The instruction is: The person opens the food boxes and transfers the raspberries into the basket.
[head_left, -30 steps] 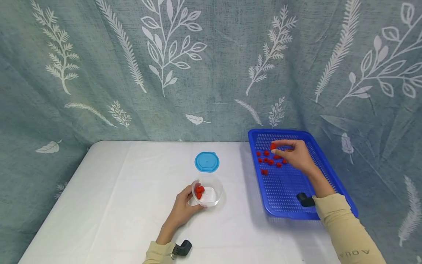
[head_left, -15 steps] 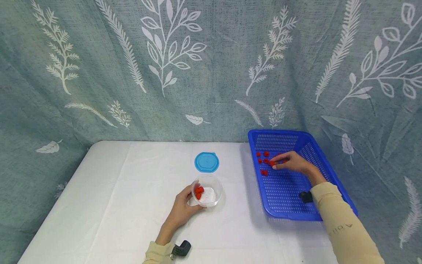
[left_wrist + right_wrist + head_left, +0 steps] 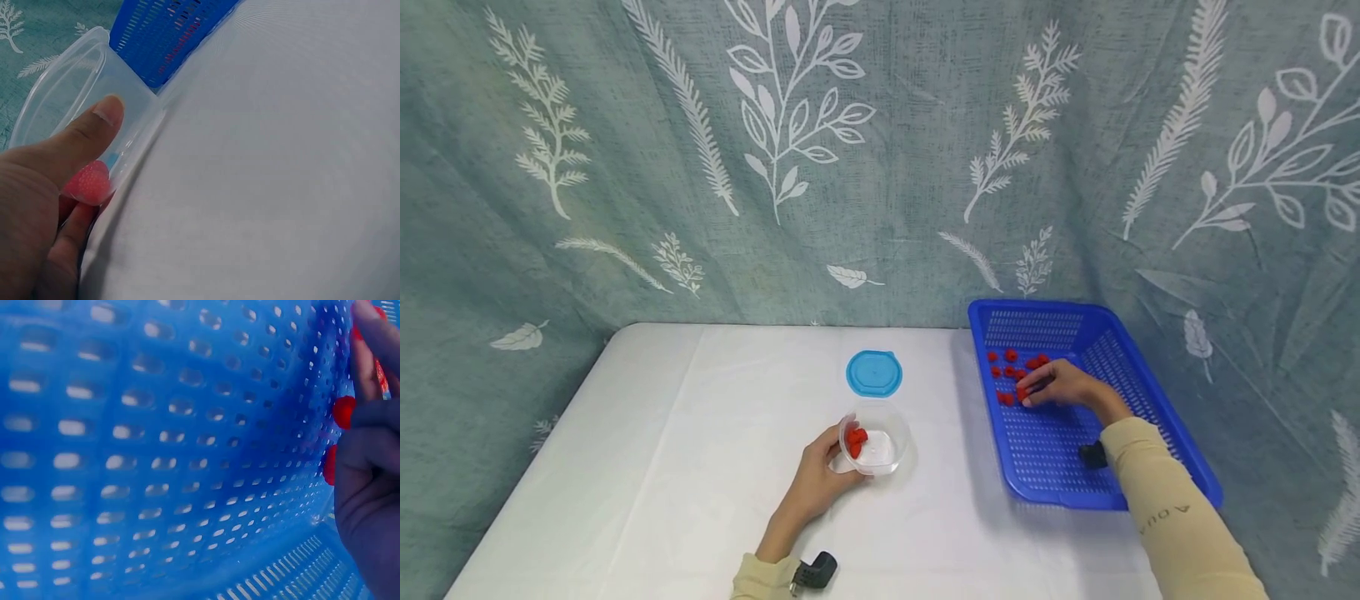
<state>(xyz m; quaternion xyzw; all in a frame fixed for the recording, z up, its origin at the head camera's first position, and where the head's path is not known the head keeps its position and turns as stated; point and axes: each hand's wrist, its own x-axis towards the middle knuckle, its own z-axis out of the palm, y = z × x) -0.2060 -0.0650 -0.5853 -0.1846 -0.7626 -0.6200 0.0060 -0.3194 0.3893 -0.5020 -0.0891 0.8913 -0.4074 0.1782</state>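
Observation:
On the white table, my left hand (image 3: 823,471) grips a clear round plastic tub (image 3: 887,437) by its side, thumb on the near wall. Inside the tub a few red raspberries (image 3: 855,443) lie against the left wall; in the left wrist view one raspberry (image 3: 90,183) shows its bumpy skin through the plastic. My right hand (image 3: 1063,387) is down in a blue perforated basket (image 3: 1041,483), with a raspberry (image 3: 1022,393) pinched between thumb and fingertips. Several more raspberries (image 3: 1011,356) lie around it on the basket floor, toward the far left.
A blue round lid (image 3: 874,373) lies flat behind the tub. The basket stands at the table's right side, its raised wall (image 3: 992,450) facing the tub. A green leaf-patterned curtain (image 3: 895,208) hangs behind the table.
My right hand has come down from above the basket and shifted toward its near side, a raspberry at its fingertips. The left hand and tub have stayed in place.

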